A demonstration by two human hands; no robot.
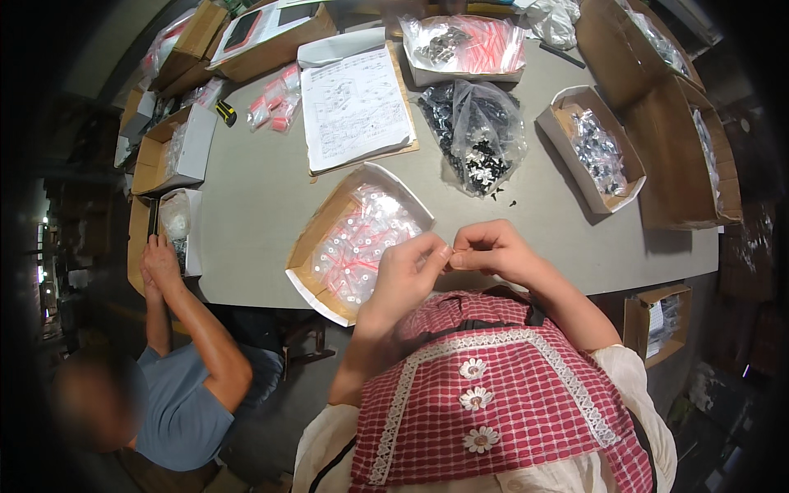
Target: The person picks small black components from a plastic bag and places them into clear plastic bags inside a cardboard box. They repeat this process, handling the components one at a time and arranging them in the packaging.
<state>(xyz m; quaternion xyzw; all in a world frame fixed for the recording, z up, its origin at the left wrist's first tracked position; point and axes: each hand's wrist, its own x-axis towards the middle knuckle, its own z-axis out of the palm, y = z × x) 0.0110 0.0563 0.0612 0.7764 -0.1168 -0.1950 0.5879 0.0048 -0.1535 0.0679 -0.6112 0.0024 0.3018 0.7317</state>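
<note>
Beside cardboard box point(329, 218) of clear bags point(357, 238), left hand point(409, 267), right hand point(497, 251), grip pinched, contents unclear

Hands point(407, 267) pinch close together; bags point(357, 238) fill the box point(319, 230) nearby.

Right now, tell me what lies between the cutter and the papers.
A loose cluster of red-and-clear bags lies between the cutter and the papers, as the head view shows.

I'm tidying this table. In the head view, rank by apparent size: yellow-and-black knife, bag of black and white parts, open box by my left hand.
1. Open box, partly hidden
2. Bag
3. Knife
</note>
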